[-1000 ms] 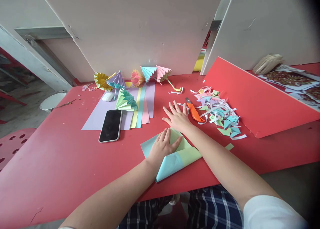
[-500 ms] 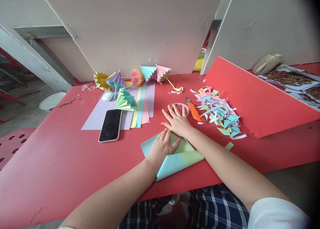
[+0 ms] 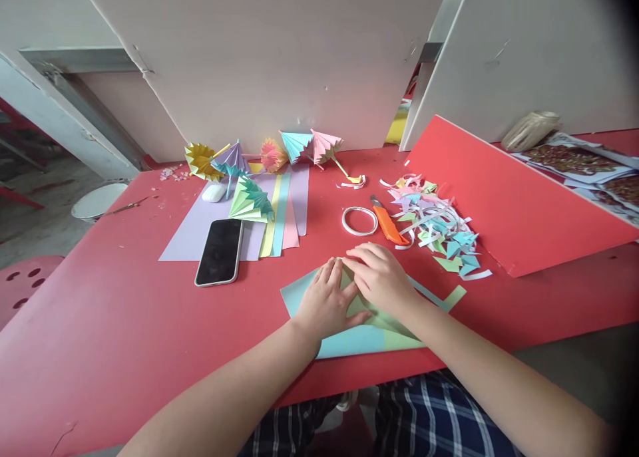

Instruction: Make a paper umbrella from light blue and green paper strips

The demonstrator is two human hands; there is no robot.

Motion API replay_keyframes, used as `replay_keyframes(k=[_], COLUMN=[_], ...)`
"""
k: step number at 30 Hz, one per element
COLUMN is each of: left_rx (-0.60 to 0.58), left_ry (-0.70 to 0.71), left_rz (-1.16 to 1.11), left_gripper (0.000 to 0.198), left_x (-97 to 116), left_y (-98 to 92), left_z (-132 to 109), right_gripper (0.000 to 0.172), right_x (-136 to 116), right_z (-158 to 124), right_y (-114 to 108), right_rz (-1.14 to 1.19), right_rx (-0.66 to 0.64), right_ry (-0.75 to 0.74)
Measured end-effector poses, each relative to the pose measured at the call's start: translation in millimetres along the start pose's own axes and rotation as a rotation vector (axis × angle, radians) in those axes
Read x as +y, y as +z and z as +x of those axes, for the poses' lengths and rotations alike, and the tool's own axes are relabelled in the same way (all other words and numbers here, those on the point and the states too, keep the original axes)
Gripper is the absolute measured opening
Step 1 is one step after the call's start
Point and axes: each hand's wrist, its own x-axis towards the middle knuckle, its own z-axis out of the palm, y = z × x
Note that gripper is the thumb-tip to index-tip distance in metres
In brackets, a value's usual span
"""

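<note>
The red table (image 3: 100,310) fills most of the view, with a red board (image 3: 509,197) slanting across its far right. Coloured sheets (image 3: 182,241) lie at the far left.

The blue and green paper (image 3: 349,343) is at the near middle of the table, close to the near edge, with 2 hands on it. A band along its near side is turned over. Since 0.5 s ago that band has spread farther right and looks flatter, and a blue strip now shows beyond the right forearm. I judge that the fold is being opened out or reset rather than creased for good.

The left hand (image 3: 327,302) stays palm down on the paper, fingers spread, grasping nothing. The right hand (image 3: 382,279) has drawn back from the ring onto the paper's far side, fingers bent, tips just beside the left fingers; whether it pinches the paper I cannot tell. So both hands now meet at 1 spot, which should steady that part.

The phone (image 3: 219,251) lies left of the paper, partly on the sheets. Paper umbrellas (image 3: 252,201) cluster beyond it. Scraps (image 3: 454,247) heap at the right, with the orange knife (image 3: 389,225) beside them. The white ring (image 3: 360,233), now uncovered, lies left of the knife.
</note>
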Motion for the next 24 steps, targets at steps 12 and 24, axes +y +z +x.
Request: replay_keyframes(k=[12,24], left_rx=[-0.068,-0.106], left_ry=[-0.029,-0.039], left_rz=[-0.027,-0.037], left_gripper=[0.061,0.06], left_x=[3,4], left_y=[-8.1,-12.4], left_z=[2,4], right_gripper=[0.038,0.043], right_x=[9,11], right_z=[-6,-3], right_y=[11,14], right_rz=[-0.169,-0.119], right_rx=[-0.218,-0.288], right_ry=[0.056,0.101])
